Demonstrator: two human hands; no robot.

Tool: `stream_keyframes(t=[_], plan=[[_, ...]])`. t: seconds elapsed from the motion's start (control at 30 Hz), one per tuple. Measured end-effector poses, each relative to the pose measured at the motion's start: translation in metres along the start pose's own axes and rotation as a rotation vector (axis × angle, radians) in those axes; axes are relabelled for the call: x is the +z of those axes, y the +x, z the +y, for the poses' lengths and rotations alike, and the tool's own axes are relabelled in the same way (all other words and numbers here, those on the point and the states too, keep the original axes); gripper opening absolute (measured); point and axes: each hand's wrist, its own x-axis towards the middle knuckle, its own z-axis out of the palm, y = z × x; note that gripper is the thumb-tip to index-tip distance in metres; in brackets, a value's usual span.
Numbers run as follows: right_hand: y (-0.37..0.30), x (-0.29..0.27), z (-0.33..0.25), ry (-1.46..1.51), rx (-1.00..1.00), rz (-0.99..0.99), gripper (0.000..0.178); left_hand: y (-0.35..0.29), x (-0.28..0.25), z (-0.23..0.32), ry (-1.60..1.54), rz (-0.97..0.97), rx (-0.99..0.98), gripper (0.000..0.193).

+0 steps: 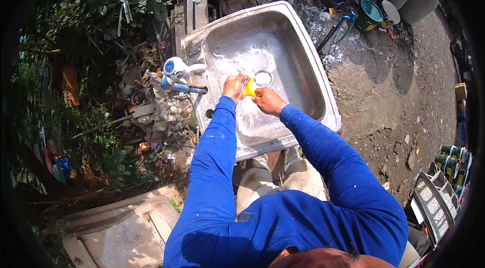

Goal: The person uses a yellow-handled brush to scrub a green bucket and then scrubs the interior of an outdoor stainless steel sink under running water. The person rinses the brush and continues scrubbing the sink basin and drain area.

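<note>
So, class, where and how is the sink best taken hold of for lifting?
Probably by its right rim, coming from the right: that long side of the sink offers a narrow lip for the grip, with ground beside it. The left looks more awkward, since the tap crowds that edge.

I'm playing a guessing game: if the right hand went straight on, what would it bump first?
Likely the yellow thing the right hand touches, then the left hand, though depth is unclear.
</note>
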Motion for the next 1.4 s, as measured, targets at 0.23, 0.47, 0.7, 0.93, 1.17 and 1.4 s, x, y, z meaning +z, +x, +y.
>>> stream_keyframes(t=[0.23, 0.47, 0.7, 0.93, 1.17, 1.4], plan=[[-0.006, -0.008, 0.0, -0.042, -0.047, -0.066, 0.031, -0.014, 0.015, 0.021, 0.071, -0.041, 0.11, 0.032], [-0.011, -0.007, 0.002, -0.028, -0.084, -0.13, 0.029, 0.001, 0.003, 0.008, -0.068, -0.081, 0.218, 0.023], [-0.02, -0.015, -0.001, 0.279, 0.072, -0.18, 0.031, -0.001, -0.004, 0.01, -0.352, -0.121, 0.219, 0.031], [-0.03, -0.005, 0.014, 0.452, -0.017, 0.004, 0.037, 0.006, 0.001, -0.015, -0.71, -0.016, 0.194, 0.033], [-0.032, -0.012, 0.001, -0.145, -0.134, 0.157, 0.038, 0.001, -0.001, -0.027, -0.443, -0.064, -0.028, 0.032], [-0.021, -0.019, -0.017, -0.207, -0.102, 0.201, 0.04, 0.008, -0.018, -0.021, -0.435, -0.232, 0.006, 0.037]])
